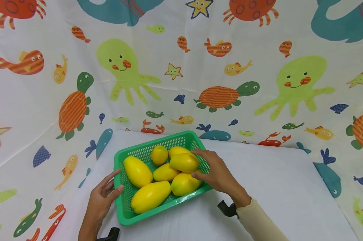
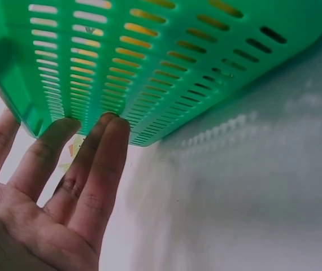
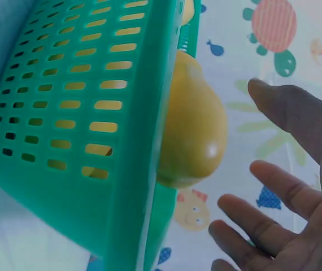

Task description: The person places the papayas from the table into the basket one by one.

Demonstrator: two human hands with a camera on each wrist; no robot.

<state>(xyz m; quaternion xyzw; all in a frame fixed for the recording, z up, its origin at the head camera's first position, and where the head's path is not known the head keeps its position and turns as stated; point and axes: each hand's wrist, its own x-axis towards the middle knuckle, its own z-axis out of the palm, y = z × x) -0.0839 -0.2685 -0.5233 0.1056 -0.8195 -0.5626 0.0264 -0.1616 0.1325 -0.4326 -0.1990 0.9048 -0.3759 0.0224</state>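
A green perforated plastic basket [image 1: 119,211] holds several smooth yellow fruits; large papaya-like ones [image 1: 151,196] lie along its front and left. Beside the back wall sits a smaller round orange-yellow fruit [image 1: 159,155]. One elongated yellow fruit [image 1: 184,162] rests on top of others at the right. My left hand [image 1: 101,197] is at the basket's left side, its extended fingers [image 2: 107,164] against the slotted wall. Over the right rim my right hand [image 1: 219,172] is spread, thumb and fingers apart, close to the upper fruit. In the right wrist view nothing lies in its grasp.
The basket stands on a white-covered table [image 1: 259,187]. Behind it hangs a white cloth [image 1: 157,43] printed with sea animals. A dark wrist mount [image 1: 227,209] sits by the right wrist, another [image 1: 112,234] by the left.
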